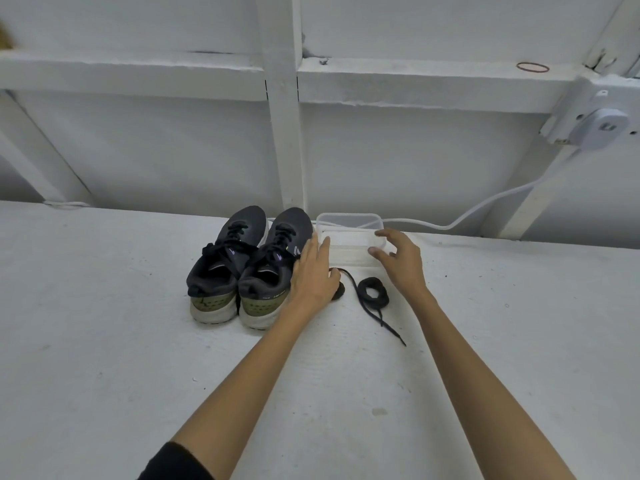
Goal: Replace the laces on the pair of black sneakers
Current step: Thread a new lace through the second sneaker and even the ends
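Black sneakers (266,271) stand side by side on the white table (104,341), laced up, green heels nearest the camera | black laces (373,293) lie coiled just right of them | left hand (313,271) flat, fingers straight, touching the clear lid (349,252) | right hand (398,259) bent, thumb and fingers holding the lid's other end

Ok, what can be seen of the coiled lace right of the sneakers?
The lace is black cord wound into a small ring-like coil, flat on the white table before the clear box. A loose strand passes its left side, from under the left hand toward the camera; whether they join is unclear. No hand touches it.
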The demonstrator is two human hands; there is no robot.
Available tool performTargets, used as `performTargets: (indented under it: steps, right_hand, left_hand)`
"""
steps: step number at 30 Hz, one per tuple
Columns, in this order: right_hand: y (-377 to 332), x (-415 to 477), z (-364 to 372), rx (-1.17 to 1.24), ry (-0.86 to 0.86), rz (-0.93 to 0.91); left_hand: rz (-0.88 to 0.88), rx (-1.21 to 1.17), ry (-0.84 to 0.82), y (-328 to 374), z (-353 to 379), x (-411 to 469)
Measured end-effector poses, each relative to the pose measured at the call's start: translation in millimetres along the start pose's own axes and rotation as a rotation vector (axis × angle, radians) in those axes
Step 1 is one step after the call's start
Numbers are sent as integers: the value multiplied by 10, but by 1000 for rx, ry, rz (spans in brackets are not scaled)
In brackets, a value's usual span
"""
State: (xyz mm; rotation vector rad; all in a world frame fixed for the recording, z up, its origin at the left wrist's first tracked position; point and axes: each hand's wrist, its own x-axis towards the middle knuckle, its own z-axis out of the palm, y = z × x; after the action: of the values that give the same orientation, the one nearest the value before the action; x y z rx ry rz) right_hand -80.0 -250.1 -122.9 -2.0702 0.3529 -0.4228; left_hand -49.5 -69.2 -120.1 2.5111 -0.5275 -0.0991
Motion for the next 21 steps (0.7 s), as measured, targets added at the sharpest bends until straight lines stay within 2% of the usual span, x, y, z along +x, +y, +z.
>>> performTargets:
  steps: [4,7,9,12,21]
  right_hand:
    - [56,-355,-49,4,137,-21]
    - [74,-692,-117,-78,111,60]
    - [125,-894,-143,-182,18,109]
    - [237,-1121,-105,-328,-57,72]
    - [142,-1234,91,-559,86,-110]
  left_hand:
    - [108,-172,232,-1,139,-343]
    - [190,-129,307,-121,314,-586]
    - [157,-74,287,-202,407,-674]
    - [97,-33,244,-259,476,-702]
    - [140,-91,141,-211,449,-638]
